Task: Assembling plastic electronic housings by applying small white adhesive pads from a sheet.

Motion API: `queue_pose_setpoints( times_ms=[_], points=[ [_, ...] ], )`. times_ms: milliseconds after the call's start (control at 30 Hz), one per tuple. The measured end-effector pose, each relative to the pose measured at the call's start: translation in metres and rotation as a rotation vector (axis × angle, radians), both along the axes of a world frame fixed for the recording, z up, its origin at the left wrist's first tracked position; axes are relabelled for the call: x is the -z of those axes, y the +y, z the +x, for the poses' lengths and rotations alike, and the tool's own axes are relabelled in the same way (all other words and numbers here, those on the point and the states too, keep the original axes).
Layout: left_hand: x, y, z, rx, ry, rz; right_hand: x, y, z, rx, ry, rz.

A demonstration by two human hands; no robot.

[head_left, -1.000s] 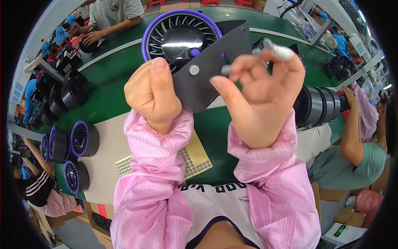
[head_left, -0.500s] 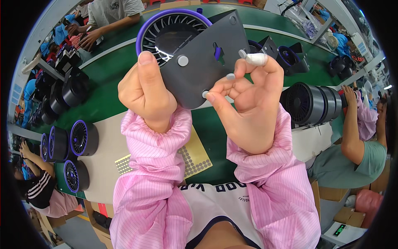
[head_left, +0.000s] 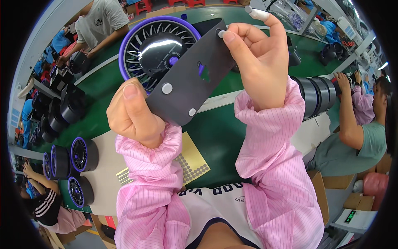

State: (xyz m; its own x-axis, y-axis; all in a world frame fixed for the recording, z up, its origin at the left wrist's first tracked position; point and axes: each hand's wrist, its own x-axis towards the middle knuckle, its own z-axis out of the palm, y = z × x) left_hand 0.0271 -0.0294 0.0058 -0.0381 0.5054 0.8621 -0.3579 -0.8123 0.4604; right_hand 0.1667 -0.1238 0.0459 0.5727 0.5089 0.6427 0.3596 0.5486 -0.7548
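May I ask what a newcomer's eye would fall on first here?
Most likely the purple-rimmed fan at upper centre, with the left hand at its lower edge. Next comes the right hand, its thumb on a pale pad at the upper corner of the dark bracket, then the yellow sheet below, beside the pink left sleeve.

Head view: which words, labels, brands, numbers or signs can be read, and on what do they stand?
I describe the texts without copying them.
White shirt: large dark letters, partly hidden.
Fan hub: light print, too small to read.
Digital display: green characters, too small to read.
Grey T-shirt: dark emblem, unclear.
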Motion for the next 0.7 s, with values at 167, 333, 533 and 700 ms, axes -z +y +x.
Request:
queue_pose_setpoints(
  times_ms=[167, 333, 533, 700],
  points=[
    [0.0, 0.0, 0.001, 0.029, 0.008, 0.064, 0.0, 0.0, 0.001, 0.016, 0.035, -0.021],
    [0.002, 0.005, 0.003, 0.02, -0.076, 0.001, 0.006, 0.005, 0.006, 0.082, 0.017, 0.062],
    [-0.003, 0.006, 0.0, 0.133, -0.271, -0.243, 0.02, -0.014, 0.001, -0.125, 0.1, -0.034],
    [-0.007, 0.002, 0.001, 0.122, -0.275, -0.229, 0.024, -0.015, 0.002, -0.175, 0.059, -0.052]
  ],
)
